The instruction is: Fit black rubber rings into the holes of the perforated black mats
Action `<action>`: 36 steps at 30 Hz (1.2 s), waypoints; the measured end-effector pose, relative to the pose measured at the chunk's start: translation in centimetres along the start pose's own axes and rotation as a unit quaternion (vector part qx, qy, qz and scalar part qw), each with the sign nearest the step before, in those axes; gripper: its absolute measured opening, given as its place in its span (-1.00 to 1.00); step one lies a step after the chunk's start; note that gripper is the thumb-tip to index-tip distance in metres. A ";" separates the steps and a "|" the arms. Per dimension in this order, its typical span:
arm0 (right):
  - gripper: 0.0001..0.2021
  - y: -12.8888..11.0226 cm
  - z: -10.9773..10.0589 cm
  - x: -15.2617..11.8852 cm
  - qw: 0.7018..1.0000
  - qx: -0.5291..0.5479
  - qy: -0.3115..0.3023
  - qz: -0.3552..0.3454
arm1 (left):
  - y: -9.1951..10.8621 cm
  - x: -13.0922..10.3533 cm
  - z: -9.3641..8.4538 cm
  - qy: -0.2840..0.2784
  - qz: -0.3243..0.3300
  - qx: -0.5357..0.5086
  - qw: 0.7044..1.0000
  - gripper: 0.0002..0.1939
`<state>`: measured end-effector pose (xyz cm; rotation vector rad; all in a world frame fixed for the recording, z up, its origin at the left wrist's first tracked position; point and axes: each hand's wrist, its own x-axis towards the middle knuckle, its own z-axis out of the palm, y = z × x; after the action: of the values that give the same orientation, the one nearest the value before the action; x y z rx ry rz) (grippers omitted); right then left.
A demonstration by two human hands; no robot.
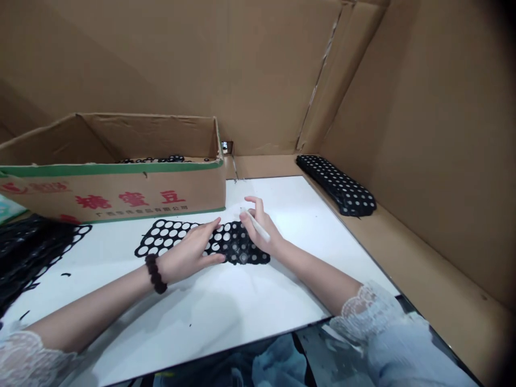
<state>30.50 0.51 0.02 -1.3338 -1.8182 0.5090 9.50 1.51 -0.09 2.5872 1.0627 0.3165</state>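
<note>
A black sheet with rows of round holes point(161, 232) lies flat on the white board. At its left the holes show white; toward the right several are filled with grey or dark discs. My left hand point(189, 251) rests on the middle of the sheet, fingers stretched and thumb spread, pressing it down. Over the sheet's right end, my right hand point(263, 228) is closed around a white pen-like stick point(258, 224), its index finger raised. The stick's working tip is hidden or too small to make out.
Behind the sheet stands an open cardboard box point(133, 193) with black holed pieces inside. A pile of black sheets point(28, 252) lies at the left. A stack of dotted black sheets point(336, 185) lies at the right, beyond the white board point(282, 293). Cardboard walls point(262, 70) enclose the back and right.
</note>
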 end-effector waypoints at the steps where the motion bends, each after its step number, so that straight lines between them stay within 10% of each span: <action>1: -0.66 0.0 0.0 0.0 0.999 0.032 -0.001 0.002 | -0.4 0.1 0.3 -0.002 -0.006 -0.007 1.000 -0.19; 16: -0.62 0.3 0.1 0.5 0.993 0.106 -0.052 0.008 | -1.2 0.4 0.9 0.102 -0.075 -0.044 0.991 -0.29; 36: -0.73 0.6 -0.5 1.2 0.941 0.216 -0.249 0.083 | -0.1 1.4 -1.9 -0.067 -0.087 -0.106 0.988 -0.68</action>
<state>31.14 1.73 0.31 -1.1153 -1.8343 1.3552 9.77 2.99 1.73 2.2759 1.1317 0.1973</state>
